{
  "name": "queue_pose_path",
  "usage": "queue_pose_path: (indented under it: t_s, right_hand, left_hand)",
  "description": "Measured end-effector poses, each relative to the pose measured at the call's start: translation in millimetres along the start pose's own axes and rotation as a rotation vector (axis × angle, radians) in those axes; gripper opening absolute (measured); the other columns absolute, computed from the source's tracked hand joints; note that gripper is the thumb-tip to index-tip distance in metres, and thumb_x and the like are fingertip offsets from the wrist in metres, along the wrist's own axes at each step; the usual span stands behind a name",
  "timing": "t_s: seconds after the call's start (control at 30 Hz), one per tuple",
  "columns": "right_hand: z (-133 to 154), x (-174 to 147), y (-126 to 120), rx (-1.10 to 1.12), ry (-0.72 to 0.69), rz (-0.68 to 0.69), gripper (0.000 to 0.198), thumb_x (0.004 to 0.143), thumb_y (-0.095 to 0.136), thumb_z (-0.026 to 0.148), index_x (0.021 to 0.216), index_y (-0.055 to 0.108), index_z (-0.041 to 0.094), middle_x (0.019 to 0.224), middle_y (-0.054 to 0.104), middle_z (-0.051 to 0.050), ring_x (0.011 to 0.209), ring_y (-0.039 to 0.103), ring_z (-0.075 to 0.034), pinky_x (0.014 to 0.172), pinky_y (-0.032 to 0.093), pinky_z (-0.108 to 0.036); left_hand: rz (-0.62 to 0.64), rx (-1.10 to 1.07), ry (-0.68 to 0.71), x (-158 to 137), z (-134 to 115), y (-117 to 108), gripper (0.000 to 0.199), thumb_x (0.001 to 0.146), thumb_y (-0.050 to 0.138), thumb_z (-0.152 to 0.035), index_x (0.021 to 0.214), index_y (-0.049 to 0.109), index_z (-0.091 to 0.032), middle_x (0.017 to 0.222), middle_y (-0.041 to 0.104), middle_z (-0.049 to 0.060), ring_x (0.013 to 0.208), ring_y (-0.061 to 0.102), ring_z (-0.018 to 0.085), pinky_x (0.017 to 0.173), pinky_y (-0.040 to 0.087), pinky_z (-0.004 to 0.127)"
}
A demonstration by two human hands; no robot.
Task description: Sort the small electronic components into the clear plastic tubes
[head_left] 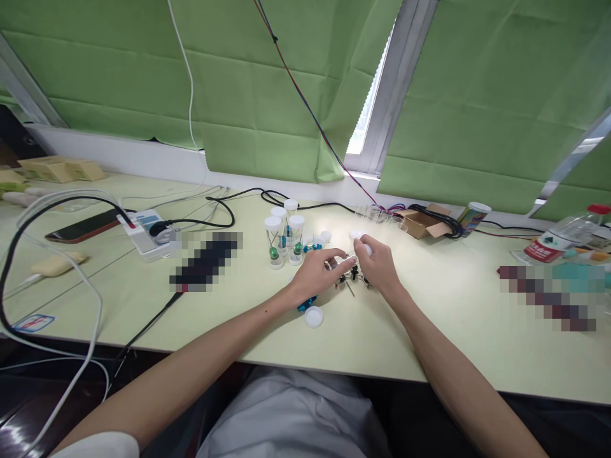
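Observation:
My left hand (315,275) is closed around a small clear tube (342,261), mostly hidden by its fingers. My right hand (380,262) meets it from the other side, thumb and fingers pinched on a white cap (367,250) at the tube's end. Under both hands lie small black electronic parts (354,273) with thin leads. Blue parts (307,304) and a loose white cap (314,317) are beside my left wrist. Several upright clear tubes with white lids (274,242) stand beyond my left hand, with green or blue parts inside.
An open cardboard box (424,222) and a printed canister (473,219) sit at the back right. Further right stands a water bottle (548,245). On the left are a power strip (147,234), a dark phone (88,226) and looping cables (98,299).

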State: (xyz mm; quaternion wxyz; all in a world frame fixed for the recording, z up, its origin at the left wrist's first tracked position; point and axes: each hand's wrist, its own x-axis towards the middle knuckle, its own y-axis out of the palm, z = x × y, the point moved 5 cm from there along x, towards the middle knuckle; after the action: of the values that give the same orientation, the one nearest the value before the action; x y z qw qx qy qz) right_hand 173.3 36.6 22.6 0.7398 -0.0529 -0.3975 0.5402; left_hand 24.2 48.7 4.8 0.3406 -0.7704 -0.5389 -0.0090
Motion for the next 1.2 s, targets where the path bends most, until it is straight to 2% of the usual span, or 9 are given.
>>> queue_pose_path:
  t_s: [0.2,0.47,0.63,1.07,1.2]
  right_hand:
    - [-2.3,0.2,1.9,-0.020,-0.042,0.031,0.034,0.095,0.038,0.032,0.064,0.028,0.022,0.057,0.027,0.006,0.056,0.028,-0.012,0.055,0.025,-0.027]
    - [-10.4,0.9,5.0,-0.053,-0.036,0.060,0.033,0.098,0.034,0.032,0.067,0.030,0.023,0.056,0.032,0.005,0.054,0.032,-0.013,0.055,0.025,-0.028]
    - [-11.0,1.1,6.1,-0.158,-0.038,0.086,0.031,0.099,0.031,0.031,0.069,0.030,0.024,0.055,0.035,0.005,0.052,0.034,-0.015,0.055,0.024,-0.029]
    - [-8.5,0.0,6.9,-0.316,-0.074,0.150,0.029,0.100,0.029,0.030,0.072,0.031,0.024,0.053,0.036,0.004,0.048,0.032,-0.016,0.055,0.020,-0.030]
    - [-7.2,-0.1,6.2,-0.327,-0.083,0.147,0.029,0.099,0.029,0.029,0.071,0.033,0.024,0.053,0.035,0.004,0.048,0.032,-0.016,0.055,0.020,-0.030]
  left_hand:
    - [0.027,-0.032,-0.004,0.3,0.4,-0.4,0.041,0.086,0.057,-0.056,0.088,0.074,-0.019,0.066,0.061,-0.001,0.056,0.050,0.011,0.056,0.038,0.024]
    - [0.040,-0.010,-0.002,1.7,0.9,-0.3,0.043,0.087,0.054,-0.057,0.084,0.072,-0.018,0.069,0.064,0.001,0.058,0.050,0.013,0.057,0.039,0.025]
    - [0.031,0.000,0.005,1.9,0.1,-1.4,0.040,0.087,0.055,-0.055,0.079,0.071,-0.019,0.065,0.059,-0.001,0.058,0.048,0.012,0.055,0.037,0.024]
    - [0.064,-0.024,0.005,3.2,2.4,-1.6,0.040,0.086,0.056,-0.055,0.079,0.071,-0.019,0.067,0.065,0.001,0.061,0.054,0.014,0.060,0.043,0.025]
    - [0.101,-0.059,-0.041,2.0,-1.4,-3.7,0.042,0.084,0.057,-0.058,0.075,0.069,-0.019,0.063,0.063,0.001,0.055,0.053,0.013,0.053,0.040,0.025]
